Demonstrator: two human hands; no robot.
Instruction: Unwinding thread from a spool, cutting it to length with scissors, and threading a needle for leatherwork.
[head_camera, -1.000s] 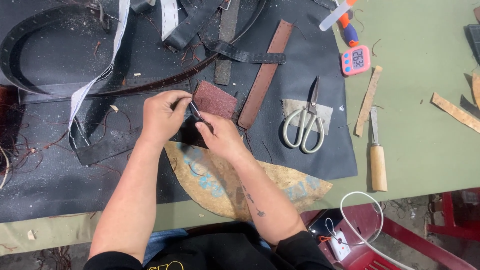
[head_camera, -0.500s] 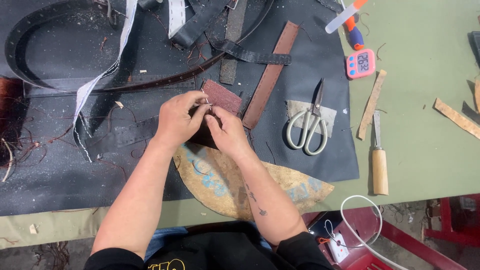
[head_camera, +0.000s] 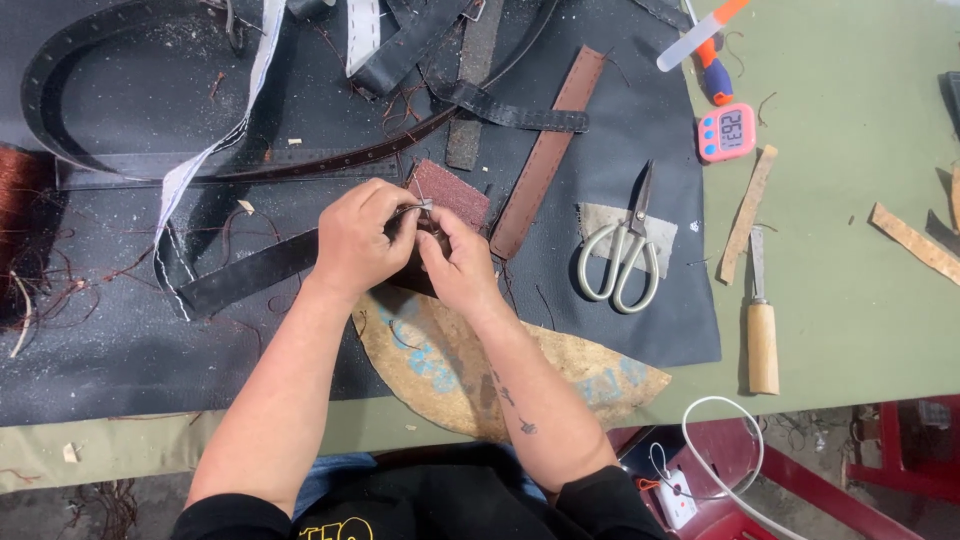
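In the head view, the left hand (head_camera: 355, 240) and right hand (head_camera: 462, 262) are pinching together on a small dark leather piece (head_camera: 425, 245), whose long axis cannot be told. A dark leather strap (head_camera: 250, 272) is running out toward 8 o'clock under the left hand, while the scissors (head_camera: 625, 255) are lying at 3 o'clock, nearer the right hand

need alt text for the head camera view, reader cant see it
Two bare hands, left hand and right hand, pinch a small dark leather piece over a black mat. Scissors, a wooden-handled knife and a pink timer lie to the right.
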